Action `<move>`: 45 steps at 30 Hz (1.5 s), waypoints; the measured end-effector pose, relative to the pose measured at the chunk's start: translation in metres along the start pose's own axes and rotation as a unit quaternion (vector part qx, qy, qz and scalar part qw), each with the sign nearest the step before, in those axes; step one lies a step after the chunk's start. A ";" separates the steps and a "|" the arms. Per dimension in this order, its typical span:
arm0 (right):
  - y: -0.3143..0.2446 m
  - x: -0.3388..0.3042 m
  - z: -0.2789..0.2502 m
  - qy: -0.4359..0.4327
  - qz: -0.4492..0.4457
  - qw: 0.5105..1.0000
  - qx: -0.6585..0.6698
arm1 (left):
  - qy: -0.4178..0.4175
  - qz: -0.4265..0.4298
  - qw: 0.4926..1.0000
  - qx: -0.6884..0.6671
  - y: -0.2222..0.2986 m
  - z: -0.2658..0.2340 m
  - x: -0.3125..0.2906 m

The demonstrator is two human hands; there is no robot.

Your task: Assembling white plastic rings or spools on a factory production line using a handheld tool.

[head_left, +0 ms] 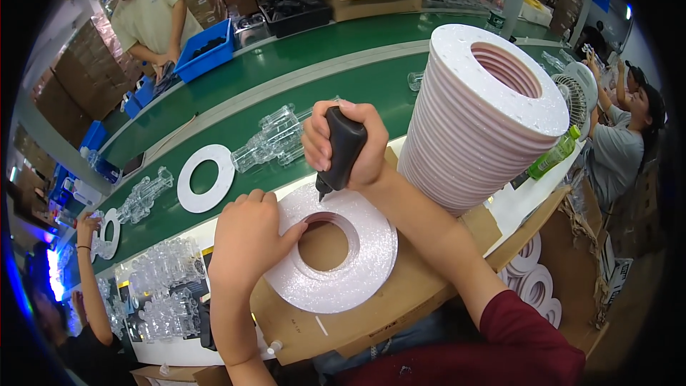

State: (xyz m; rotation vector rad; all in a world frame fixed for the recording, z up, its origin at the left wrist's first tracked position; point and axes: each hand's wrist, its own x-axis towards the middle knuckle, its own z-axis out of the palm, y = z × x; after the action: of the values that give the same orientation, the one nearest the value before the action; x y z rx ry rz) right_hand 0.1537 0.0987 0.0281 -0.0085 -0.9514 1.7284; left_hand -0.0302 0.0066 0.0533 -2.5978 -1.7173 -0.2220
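Observation:
My right hand (366, 146) is wrapped around a black squeeze bottle (343, 136), tilted nozzle down. Its tip is at the upper face of a white glittery ring (364, 271) in front of me; whether it touches is hard to tell. My left hand (246, 239) grips the ring's left side, thumb at the edge of the centre hole and the other fingers bent at the outer rim. The ring rests over a brown cardboard sheet (421, 311). Just right of my right hand rises a tall stack of similar rings (457, 129).
Clear plastic parts (168, 279) lie at left; another clear part (275, 136) and a white ring (189, 196) sit on the green conveyor (171, 161). A green bottle (554, 157) and a fan (572, 93) stand right. Loose rings (536, 286) lie lower right. Co-workers flank the line.

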 end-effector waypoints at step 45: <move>-0.009 0.002 -0.011 0.072 -0.024 0.993 -0.096 | -0.022 -0.058 0.997 0.047 0.014 -0.006 -0.018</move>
State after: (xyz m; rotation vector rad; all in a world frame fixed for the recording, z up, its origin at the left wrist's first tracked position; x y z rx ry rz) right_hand 0.1650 0.1075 0.0267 -0.2302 -0.9989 1.5643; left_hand -0.0248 -0.0163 0.0583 -2.4588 -1.8491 -0.0837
